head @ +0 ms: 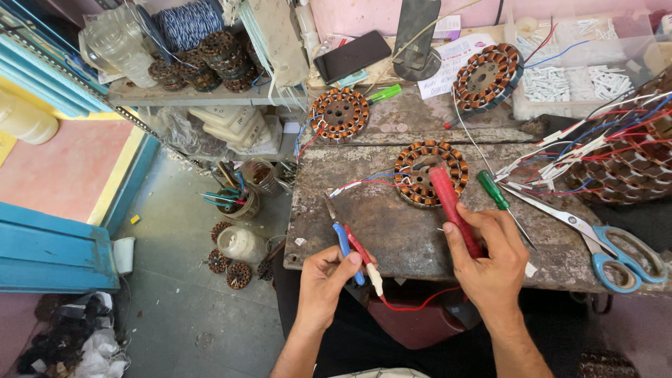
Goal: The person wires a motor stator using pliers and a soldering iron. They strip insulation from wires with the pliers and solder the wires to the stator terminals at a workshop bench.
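The right hand (pixel 490 262) is clenched round a red-handled probe (pixel 451 204) tipped onto the near copper-wound round stator (pixel 430 173); the left hand (pixel 329 280) pinches blue and red leads (pixel 353 252) — steady both, firm contact.

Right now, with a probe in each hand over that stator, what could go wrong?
1. The right hand rests its red probe across the copper-wound stator; a slip might scrape the windings.
2. The left hand pinches red and blue probes together, so their tips may touch.
3. The scissors lie open beside the right hand, near loose wires.
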